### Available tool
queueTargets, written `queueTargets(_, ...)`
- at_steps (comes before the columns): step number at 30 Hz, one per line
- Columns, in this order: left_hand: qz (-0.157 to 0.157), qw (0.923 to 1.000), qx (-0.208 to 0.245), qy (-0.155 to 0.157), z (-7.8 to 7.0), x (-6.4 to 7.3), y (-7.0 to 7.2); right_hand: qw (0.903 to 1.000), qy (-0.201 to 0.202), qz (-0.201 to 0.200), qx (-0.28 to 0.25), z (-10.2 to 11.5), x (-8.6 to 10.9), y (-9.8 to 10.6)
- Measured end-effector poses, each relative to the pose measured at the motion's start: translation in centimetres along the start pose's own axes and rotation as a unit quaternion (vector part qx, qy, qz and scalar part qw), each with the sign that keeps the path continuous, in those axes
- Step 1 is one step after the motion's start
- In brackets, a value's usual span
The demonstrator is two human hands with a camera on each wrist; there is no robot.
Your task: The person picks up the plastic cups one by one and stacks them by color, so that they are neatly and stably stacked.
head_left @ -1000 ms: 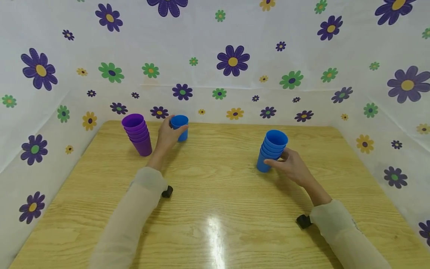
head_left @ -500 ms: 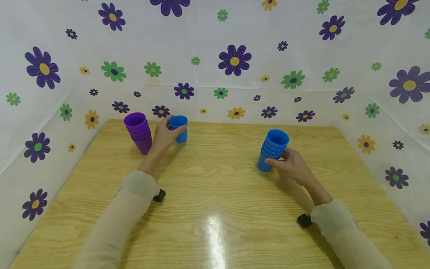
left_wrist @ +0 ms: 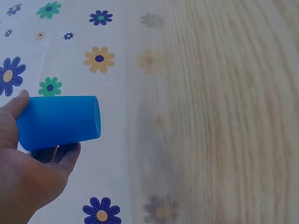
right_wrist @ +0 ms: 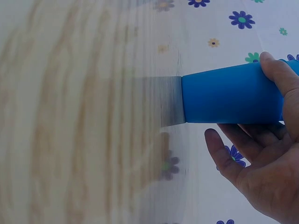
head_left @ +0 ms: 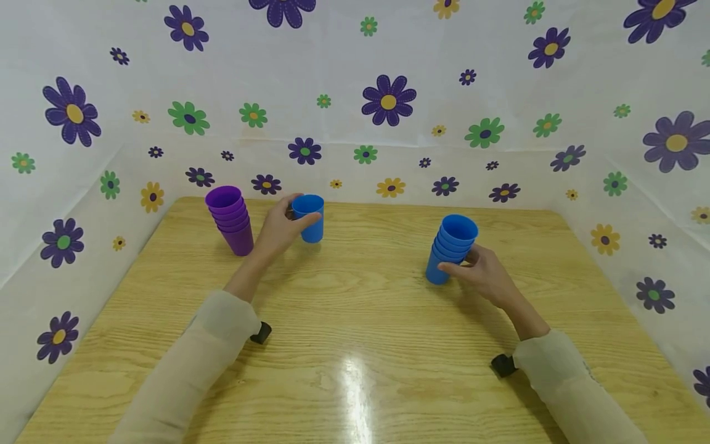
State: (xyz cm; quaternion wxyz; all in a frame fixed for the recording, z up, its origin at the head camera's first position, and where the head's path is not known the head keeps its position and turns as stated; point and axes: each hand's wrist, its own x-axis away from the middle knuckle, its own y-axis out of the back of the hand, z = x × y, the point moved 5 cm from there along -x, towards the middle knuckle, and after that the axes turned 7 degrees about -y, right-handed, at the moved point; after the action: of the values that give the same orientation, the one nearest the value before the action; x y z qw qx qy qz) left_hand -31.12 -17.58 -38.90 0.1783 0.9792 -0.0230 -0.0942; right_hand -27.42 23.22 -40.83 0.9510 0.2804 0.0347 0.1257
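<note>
My left hand grips a single blue cup, thumb on the near side and fingers behind. In the left wrist view the blue cup is held above the tabletop, its base apart from the wood. On the right, my right hand holds a stack of nested blue cups, mouths up. The right wrist view shows the lowest blue cup with its base against the table, the thumb and fingers around its upper part. To the left of my left hand stands a stack of purple cups.
The wooden table reaches back to a white flower-patterned cloth that also rises on both sides. Black wrist-camera mounts sit at both cuffs. A light reflection shows on the table's near middle.
The left hand has carried the single blue cup a little to the right and nearer, away from the purple stack. The right hand and its stack keep their place.
</note>
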Motion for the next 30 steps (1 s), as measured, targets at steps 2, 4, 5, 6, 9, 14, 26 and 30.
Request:
queueTargets(2, 0.010, 0.9999, 0.001, -0.004, -0.2, 0.2, -0.2, 1.0000, -0.001, 0.001, -0.002, 0.0, 0.0, 0.0)
queueTargets(4, 0.018, 0.9998, 0.001, -0.009, -0.5, 0.4, -0.4, 1.0000, -0.002, 0.001, -0.004, 0.0, 0.0, 0.0)
queueTargets(5, 0.023, 0.9997, 0.002, -0.011, -0.6, 0.4, -0.5, 1.0000, -0.002, 0.001, -0.004, 0.0, 0.0, 0.0)
queueTargets(6, 0.027, 0.9995, 0.001, -0.013, -0.7, 0.5, -0.6, 1.0000, -0.002, 0.000, -0.004, 0.0, 0.0, 0.0)
queueTargets(9, 0.039, 0.9991, 0.000, -0.014, -0.9, 0.7, -1.0, 1.0000, -0.001, -0.001, -0.004, -0.1, -0.1, 0.0)
queueTargets(14, 0.051, 0.9986, 0.006, -0.014, -1.6, 0.9, -1.8, 1.0000, 0.000, 0.002, -0.007, -0.1, 0.0, -0.1)
queueTargets(26, 0.068, 0.9963, 0.036, -0.039, -3.3, 0.7, -4.2, 1.0000, -0.002, -0.001, -0.007, -0.2, -0.1, -0.1)
queueTargets(30, 0.077, 0.9949, 0.049, -0.041, -4.3, 0.8, -5.2, 0.9999, -0.004, 0.001, -0.009, -0.2, 0.0, 0.0)
